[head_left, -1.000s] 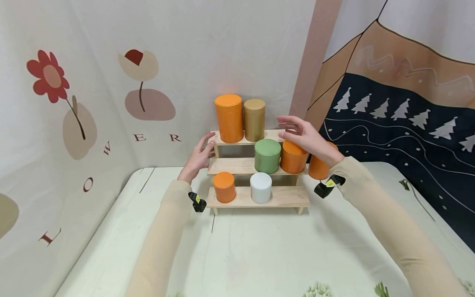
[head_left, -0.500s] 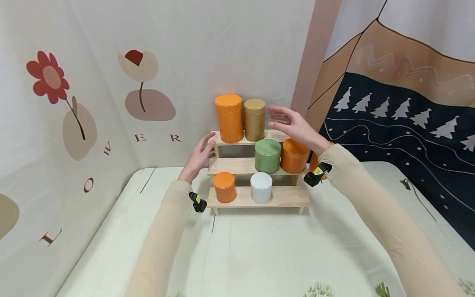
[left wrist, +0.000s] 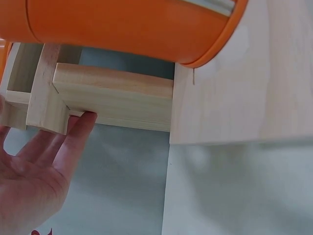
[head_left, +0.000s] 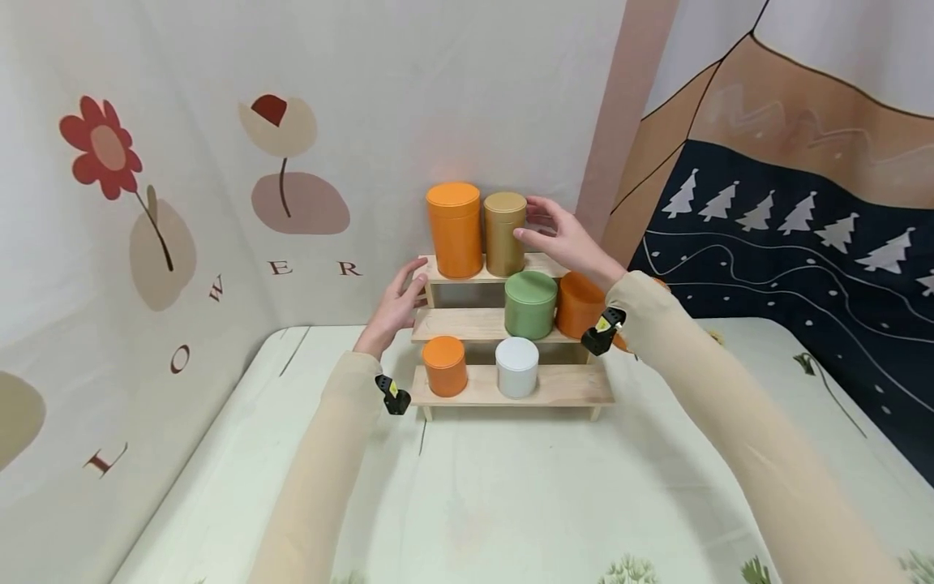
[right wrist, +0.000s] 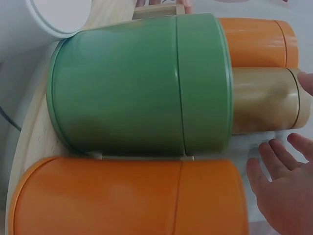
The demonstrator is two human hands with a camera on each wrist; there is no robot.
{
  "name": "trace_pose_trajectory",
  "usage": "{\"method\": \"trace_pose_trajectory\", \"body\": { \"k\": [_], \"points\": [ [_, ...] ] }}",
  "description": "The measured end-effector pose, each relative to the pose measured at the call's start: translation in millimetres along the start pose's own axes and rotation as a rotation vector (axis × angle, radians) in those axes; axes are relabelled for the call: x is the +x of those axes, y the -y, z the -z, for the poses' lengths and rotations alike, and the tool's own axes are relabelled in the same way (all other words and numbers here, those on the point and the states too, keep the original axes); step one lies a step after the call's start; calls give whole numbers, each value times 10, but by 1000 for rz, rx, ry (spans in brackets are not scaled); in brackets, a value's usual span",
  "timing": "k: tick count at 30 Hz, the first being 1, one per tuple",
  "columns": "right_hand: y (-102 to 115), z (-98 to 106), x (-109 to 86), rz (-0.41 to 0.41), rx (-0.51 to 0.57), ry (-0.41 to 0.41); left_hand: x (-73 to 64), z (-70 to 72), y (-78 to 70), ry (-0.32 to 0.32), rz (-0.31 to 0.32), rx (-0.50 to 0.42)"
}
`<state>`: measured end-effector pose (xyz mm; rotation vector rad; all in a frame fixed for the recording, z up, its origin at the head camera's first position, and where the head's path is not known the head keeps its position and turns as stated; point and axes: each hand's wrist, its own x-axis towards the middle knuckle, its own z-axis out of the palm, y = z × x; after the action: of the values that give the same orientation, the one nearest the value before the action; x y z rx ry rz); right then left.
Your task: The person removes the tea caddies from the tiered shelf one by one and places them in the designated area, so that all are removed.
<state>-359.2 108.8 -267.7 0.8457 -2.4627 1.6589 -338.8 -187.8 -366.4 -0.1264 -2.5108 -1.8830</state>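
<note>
Pale printed cloth (head_left: 474,503) spreads beneath a three-tier wooden rack (head_left: 460,326), with a light wall hanging (head_left: 409,97) behind. At the rack's upper right, the right hand (head_left: 565,239) is loosely cupped, thumb near the front of a gold tin (head_left: 505,235) and fingers beyond its right side; it has no firm hold, though whether a fingertip brushes the tin is hard to tell. That tin stands upright on the top tier. Uneven pressure from one side could tip it or shove it into the tall orange tin (head_left: 456,235) just to its left. Gripped by the lid (head_left: 505,201) alone, it might come apart if the lid is loose. Lower down, the right wrist camera (head_left: 603,331) overlaps the squat orange tin (head_left: 575,300) on the middle tier in the head view, so a dip of the forearm (head_left: 715,389) could knock that one or the green tin (head_left: 530,307) next to it. Across the rack, the left hand (head_left: 397,304) touches its side frame (left wrist: 117,93) with fingers mostly straight, not wrapped round it; a hard push there could slide the whole rack and topple its load, the small orange tin (head_left: 444,367) and white tin (head_left: 517,369) on the bottom tier included.
</note>
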Motion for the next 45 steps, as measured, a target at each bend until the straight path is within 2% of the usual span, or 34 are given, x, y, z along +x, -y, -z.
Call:
{"method": "trace_pose_trajectory", "body": {
  "k": [15, 25, 31, 37, 45],
  "points": [
    [-25, -197, 96, -2, 55, -57, -5, -14, -4, -7, 4, -3],
    [-63, -158, 82, 19, 40, -110, 9, -31, -7, 1, -4, -21],
    [-132, -49, 6, 16, -25, -144, -17, -5, 18, 4, -4, -16],
    [-227, 144, -83, 37, -85, -196, -24, 13, 19, 8, -19, -2],
    [-306, 383, -184, 24, -96, -249, -32, -3, 12, 5, -14, -3]
  ]
}}
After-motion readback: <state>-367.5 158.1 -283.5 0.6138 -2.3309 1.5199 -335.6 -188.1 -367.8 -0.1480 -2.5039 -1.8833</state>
